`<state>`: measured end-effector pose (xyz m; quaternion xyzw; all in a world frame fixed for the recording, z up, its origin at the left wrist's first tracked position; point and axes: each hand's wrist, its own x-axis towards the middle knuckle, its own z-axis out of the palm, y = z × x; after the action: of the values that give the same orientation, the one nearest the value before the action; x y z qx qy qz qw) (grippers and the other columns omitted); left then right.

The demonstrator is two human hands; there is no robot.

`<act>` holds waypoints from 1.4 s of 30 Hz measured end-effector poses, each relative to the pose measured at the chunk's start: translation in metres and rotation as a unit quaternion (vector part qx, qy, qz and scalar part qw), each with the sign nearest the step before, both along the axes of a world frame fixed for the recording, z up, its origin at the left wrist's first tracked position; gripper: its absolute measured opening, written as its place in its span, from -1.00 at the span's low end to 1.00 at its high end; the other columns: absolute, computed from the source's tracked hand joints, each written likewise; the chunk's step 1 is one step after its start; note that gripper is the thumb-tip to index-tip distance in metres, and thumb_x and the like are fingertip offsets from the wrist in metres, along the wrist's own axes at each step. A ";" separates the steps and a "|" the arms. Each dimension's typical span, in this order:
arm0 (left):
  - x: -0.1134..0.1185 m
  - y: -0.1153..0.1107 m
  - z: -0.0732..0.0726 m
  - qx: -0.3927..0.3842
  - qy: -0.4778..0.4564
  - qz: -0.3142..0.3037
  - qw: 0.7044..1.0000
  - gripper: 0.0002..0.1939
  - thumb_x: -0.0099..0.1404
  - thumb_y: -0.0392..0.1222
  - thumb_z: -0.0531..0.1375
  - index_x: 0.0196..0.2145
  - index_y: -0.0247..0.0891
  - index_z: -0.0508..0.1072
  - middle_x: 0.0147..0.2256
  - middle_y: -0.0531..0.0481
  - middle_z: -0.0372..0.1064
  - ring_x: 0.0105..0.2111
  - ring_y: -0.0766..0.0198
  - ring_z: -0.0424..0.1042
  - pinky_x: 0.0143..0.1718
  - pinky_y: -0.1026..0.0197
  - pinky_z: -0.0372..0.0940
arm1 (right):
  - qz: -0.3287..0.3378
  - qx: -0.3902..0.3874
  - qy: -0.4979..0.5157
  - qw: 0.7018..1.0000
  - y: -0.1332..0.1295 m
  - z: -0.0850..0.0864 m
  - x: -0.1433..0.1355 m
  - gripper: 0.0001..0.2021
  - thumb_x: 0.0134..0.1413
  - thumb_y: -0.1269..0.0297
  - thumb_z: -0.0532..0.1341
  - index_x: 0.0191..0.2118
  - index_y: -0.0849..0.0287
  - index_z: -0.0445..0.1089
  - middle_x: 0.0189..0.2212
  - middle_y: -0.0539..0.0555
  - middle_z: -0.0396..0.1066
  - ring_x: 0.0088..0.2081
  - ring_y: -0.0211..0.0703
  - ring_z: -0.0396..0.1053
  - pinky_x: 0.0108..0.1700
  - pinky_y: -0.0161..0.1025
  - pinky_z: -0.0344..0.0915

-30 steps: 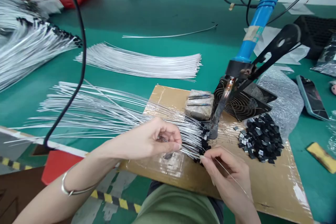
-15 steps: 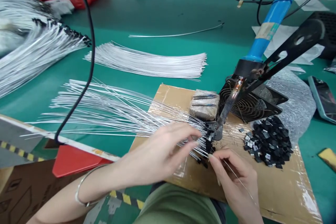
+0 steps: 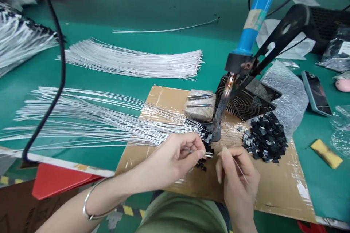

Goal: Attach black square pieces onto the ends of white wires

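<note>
"What do we have in our hands, in the head view?"

"Our left hand (image 3: 198, 151) pinches a few silver-tipped wires (image 3: 209, 154) between thumb and finger, over the cardboard (image 3: 276, 193). The tips poke out toward our right hand (image 3: 225, 153)."

"And that one?"

"It pinches a thin strand (image 3: 240, 170), also above the cardboard. Our two hands are near each other but apart."

"Where are the other wires?"

"The loose white wires (image 3: 115, 116) run from the table (image 3: 90, 14) left of the cardboard onto it, up to some black ends (image 3: 201, 166) beside our left hand. A neat white bundle (image 3: 136, 60) lies beyond the cardboard, to the left, with one single wire (image 3: 164, 30) farther back."

"What else do we see?"

"On the cardboard we have a grey block (image 3: 200, 111) bearing thin metal rods (image 3: 199, 97), a blue-handled soldering iron (image 3: 247, 36) angling down to it, and a pile of black pieces (image 3: 268, 136) toward its right side. A fan (image 3: 242, 105) sits at its far edge. Right of the cardboard are a phone (image 3: 317, 93) and a yellow sponge (image 3: 326, 153)."
</note>
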<state>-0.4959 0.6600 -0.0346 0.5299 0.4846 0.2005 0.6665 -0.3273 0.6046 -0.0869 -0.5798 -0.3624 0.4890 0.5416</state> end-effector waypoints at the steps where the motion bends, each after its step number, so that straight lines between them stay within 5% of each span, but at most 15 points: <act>1: 0.000 0.001 0.002 0.001 0.003 0.006 1.000 -0.79 0.39 -0.13 0.16 -0.39 -0.26 0.33 -0.53 0.17 0.14 -0.54 0.38 0.04 -0.53 0.27 -0.06 | -0.007 0.006 0.038 0.999 0.001 -0.002 0.003 -0.69 0.36 0.09 0.25 -0.38 0.15 0.45 -0.60 -0.10 0.28 -0.62 -0.37 0.21 -0.57 -0.41 0.17; 6: 0.001 0.004 0.005 0.009 0.003 0.026 1.000 -0.80 0.31 -0.15 0.23 -0.42 -0.26 0.35 -0.58 0.21 0.10 -0.58 0.41 0.02 -0.56 0.29 -0.08 | 0.052 0.010 0.166 0.985 0.003 -0.004 0.006 -0.44 0.45 -0.12 -0.01 -0.15 0.15 0.63 -0.40 0.11 0.53 -0.45 -0.17 0.48 -0.49 -0.27 0.48; 12: 0.003 0.002 0.002 0.000 -0.011 0.042 0.999 -0.79 0.33 -0.13 0.23 -0.41 -0.28 0.38 -0.54 0.13 0.27 -0.56 0.40 0.13 -0.53 0.31 0.01 | 0.007 -0.043 0.139 0.989 0.000 0.008 -0.016 -0.80 0.27 0.12 0.34 -0.25 0.09 0.69 -0.45 0.03 0.50 -0.51 -0.30 0.39 -0.54 -0.40 0.40; 18: 0.002 -0.001 -0.002 0.005 0.005 0.047 0.999 -0.75 0.36 -0.05 0.22 -0.38 -0.29 0.39 -0.46 -0.02 0.45 -0.48 0.30 0.34 -0.47 0.28 0.14 | 0.002 -0.098 0.188 0.977 0.001 0.015 -0.018 -0.82 0.08 0.11 0.47 -0.30 0.10 0.70 -0.53 -0.01 0.53 -0.58 -0.35 0.39 -0.56 -0.43 0.42; 33: 0.002 -0.011 -0.013 0.070 0.037 0.051 0.996 -0.75 0.48 -0.05 0.16 -0.33 -0.23 0.39 -0.48 0.04 0.40 -0.49 0.29 0.35 -0.48 0.25 0.17 | 0.043 -0.075 0.202 0.976 0.003 0.002 -0.010 -0.83 0.13 0.13 0.45 -0.29 0.13 0.68 -0.55 0.00 0.53 -0.62 -0.33 0.40 -0.60 -0.43 0.44; 42: 0.002 -0.010 -0.011 0.069 0.046 0.028 0.996 -0.75 0.47 -0.05 0.14 -0.33 -0.24 0.39 -0.48 0.04 0.38 -0.51 0.31 0.23 -0.51 0.25 0.06 | 0.101 -0.111 0.294 0.944 0.010 0.002 0.001 -0.88 0.12 0.21 0.46 -0.33 0.13 0.68 -0.54 -0.02 0.52 -0.62 -0.40 0.39 -0.62 -0.53 0.38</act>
<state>-0.4937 0.6500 -0.0460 0.5698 0.5144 0.2273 0.5992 -0.3259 0.6142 -0.0850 -0.4266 -0.1870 0.7274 0.5039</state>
